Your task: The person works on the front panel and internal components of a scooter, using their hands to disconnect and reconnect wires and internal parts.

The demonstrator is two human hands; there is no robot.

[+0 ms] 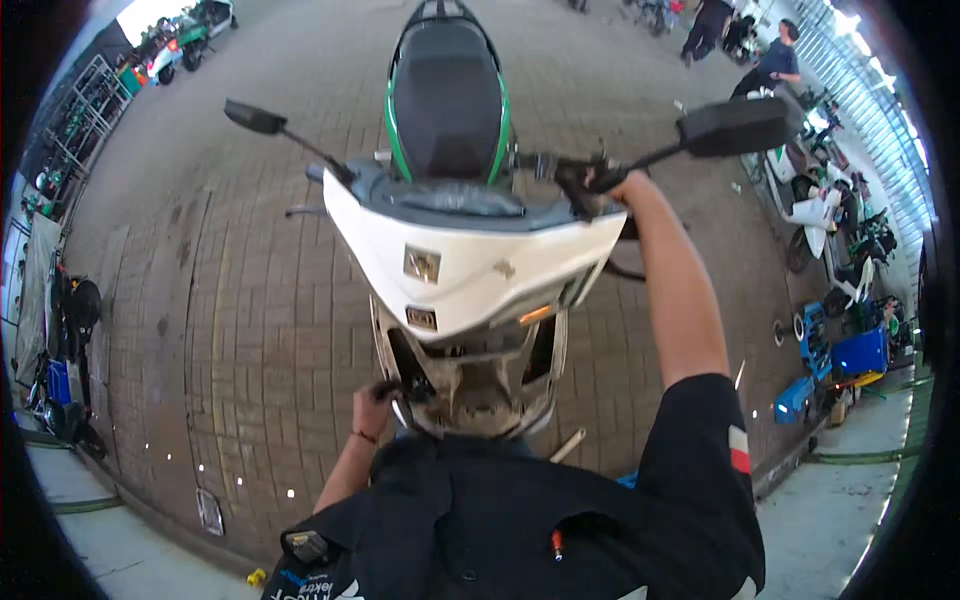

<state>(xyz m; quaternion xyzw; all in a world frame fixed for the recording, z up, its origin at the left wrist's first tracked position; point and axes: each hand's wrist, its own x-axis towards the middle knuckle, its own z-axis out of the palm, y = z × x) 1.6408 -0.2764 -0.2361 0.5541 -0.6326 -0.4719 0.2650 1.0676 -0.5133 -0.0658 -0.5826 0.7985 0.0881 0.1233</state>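
Near at left, my left hand (371, 411) is at a small dark part (387, 387), its hold I cannot tell, beside the white scooter (480, 275), whose long axis runs away from me, while farther at right my right hand (630, 187), nearer to the handlebar (578, 190), touches it, the closing of its fingers hidden.
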